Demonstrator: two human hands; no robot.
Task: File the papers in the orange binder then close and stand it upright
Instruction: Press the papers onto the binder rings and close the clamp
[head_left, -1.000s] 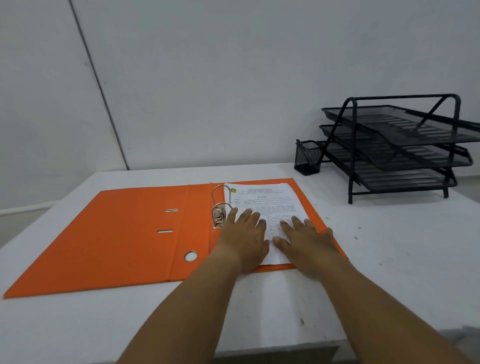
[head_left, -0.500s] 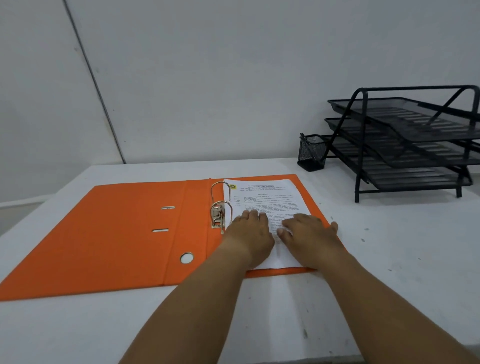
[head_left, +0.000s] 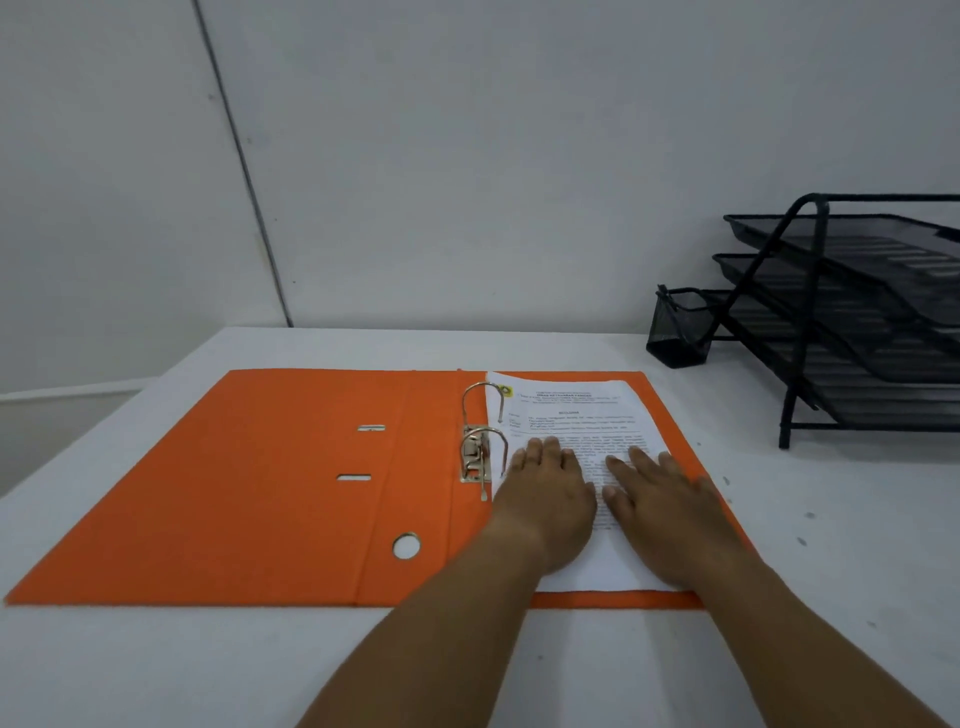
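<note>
The orange binder (head_left: 249, 483) lies open and flat on the white table. Its metal ring mechanism (head_left: 478, 441) stands by the spine, rings arched over the left margin of the printed white papers (head_left: 576, 410), which rest on the binder's right half. My left hand (head_left: 550, 499) lies palm down on the papers beside the rings, fingers together. My right hand (head_left: 665, 509) presses flat on the papers just to its right. Neither hand grips anything. The hands cover the lower middle of the sheet.
A black three-tier mesh letter tray (head_left: 852, 322) stands at the back right, with a small black mesh pen cup (head_left: 680, 327) beside it. The white table (head_left: 831, 545) meets a grey wall behind. Small dark specks dot the table right of the binder.
Both hands have stayed flat on the papers, with the fingers drawn a little closer together. The camera has shifted, so the binder sits more central and the tray further right.
</note>
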